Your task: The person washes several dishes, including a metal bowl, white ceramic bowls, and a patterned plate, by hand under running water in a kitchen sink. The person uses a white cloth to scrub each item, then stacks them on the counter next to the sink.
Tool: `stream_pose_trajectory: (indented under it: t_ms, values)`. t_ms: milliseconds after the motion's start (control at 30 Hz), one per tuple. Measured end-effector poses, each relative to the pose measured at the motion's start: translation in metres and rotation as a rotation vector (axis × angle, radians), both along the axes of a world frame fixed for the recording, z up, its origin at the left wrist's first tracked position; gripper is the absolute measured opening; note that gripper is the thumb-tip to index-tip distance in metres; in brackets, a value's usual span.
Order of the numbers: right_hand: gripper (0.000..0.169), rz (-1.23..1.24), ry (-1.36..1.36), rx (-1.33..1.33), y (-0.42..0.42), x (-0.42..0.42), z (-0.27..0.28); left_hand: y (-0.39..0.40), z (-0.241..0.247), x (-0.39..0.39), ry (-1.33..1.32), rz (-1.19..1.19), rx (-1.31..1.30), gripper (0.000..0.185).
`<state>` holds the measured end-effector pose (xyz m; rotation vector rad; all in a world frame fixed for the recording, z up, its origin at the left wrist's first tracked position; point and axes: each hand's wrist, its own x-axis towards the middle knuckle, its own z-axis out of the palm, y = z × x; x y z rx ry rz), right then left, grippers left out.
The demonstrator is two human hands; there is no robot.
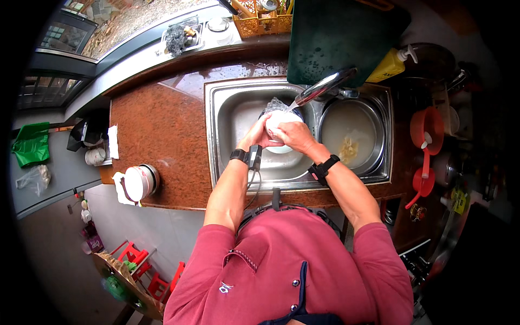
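A white bowl (pixel 283 118) is held over the left basin of a stainless steel double sink (pixel 239 109). My left hand (pixel 260 133) grips its left side. My right hand (pixel 297 136) lies curled against the near right rim, its fingertips hidden. Water runs from the chrome faucet (pixel 325 87) onto the bowl. Behind it, crumpled clear plastic (pixel 276 105) shows in the basin. Another white rounded surface (pixel 279 148) is partly visible below my hands. In the right basin, a large metal basin (pixel 380 136) contains cloudy water and pale yellowish pieces (pixel 348 149).
A dark green cutting board (pixel 337 36) stands behind the faucet, beside a yellow pump bottle (pixel 386 67). Stacked bowls (pixel 140 183) sit at the counter's left front edge. Red plastic ladles (pixel 424 178) lie right of the sink. A yellow basket (pixel 260 24) holds utensils at the back.
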<state>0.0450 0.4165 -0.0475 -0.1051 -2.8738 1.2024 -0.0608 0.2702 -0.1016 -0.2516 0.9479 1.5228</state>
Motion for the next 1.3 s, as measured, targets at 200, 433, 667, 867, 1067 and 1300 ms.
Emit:
stream_pose_trajectory:
  t_ms: [200,433,667,867,1067,1300]
  values:
    - [0.023,-0.511,-0.115,-0.961,0.027,-0.015,-0.004,-0.005,0.005,0.005,0.109,0.111,0.064,0.05]
    - [0.033,-0.769,-0.413,-1.434,0.04,-0.039,-0.059,-0.027,0.026,0.014,0.021,0.2,0.36,0.036]
    - [0.052,-0.68,-0.091,-0.407,-0.015,-0.038,-0.056,-0.011,0.001,0.015,0.113,0.472,0.244,0.029]
    - [0.05,-0.611,-0.176,-0.352,-0.027,-0.004,-0.043,-0.001,-0.003,0.021,0.142,0.518,0.143,0.028]
    - [0.047,-0.495,-0.169,-0.362,-0.022,-0.001,-0.014,-0.01,-0.021,0.022,0.107,0.595,0.031,0.029]
    - [0.062,-0.387,-0.223,-0.193,-0.024,-0.031,-0.014,-0.012,-0.008,0.02,0.12,0.59,0.135,0.03]
